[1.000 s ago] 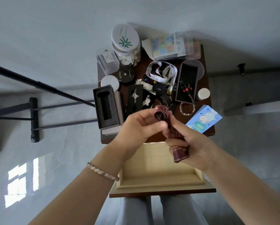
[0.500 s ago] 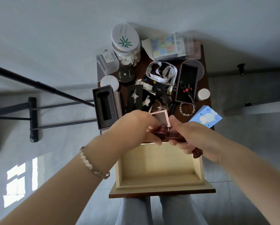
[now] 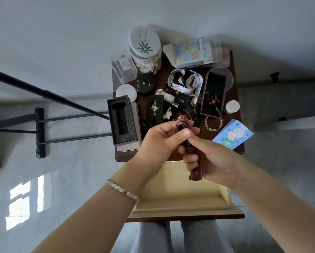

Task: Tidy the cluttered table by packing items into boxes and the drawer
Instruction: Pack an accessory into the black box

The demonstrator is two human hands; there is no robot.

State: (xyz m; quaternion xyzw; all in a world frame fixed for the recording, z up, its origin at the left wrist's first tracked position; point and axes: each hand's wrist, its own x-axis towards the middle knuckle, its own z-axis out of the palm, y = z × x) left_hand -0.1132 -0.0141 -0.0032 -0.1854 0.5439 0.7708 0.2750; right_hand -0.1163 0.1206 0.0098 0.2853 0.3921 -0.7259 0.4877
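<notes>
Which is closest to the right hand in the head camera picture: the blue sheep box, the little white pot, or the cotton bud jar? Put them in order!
From the right hand:
1. Blue sheep box, right beside it, at the near right corner.
2. Little white pot, farther back, on the right edge.
3. Cotton bud jar, at the far back left corner.

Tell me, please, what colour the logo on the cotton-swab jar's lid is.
The logo is green on a white lid, clearest in the head view.
</notes>
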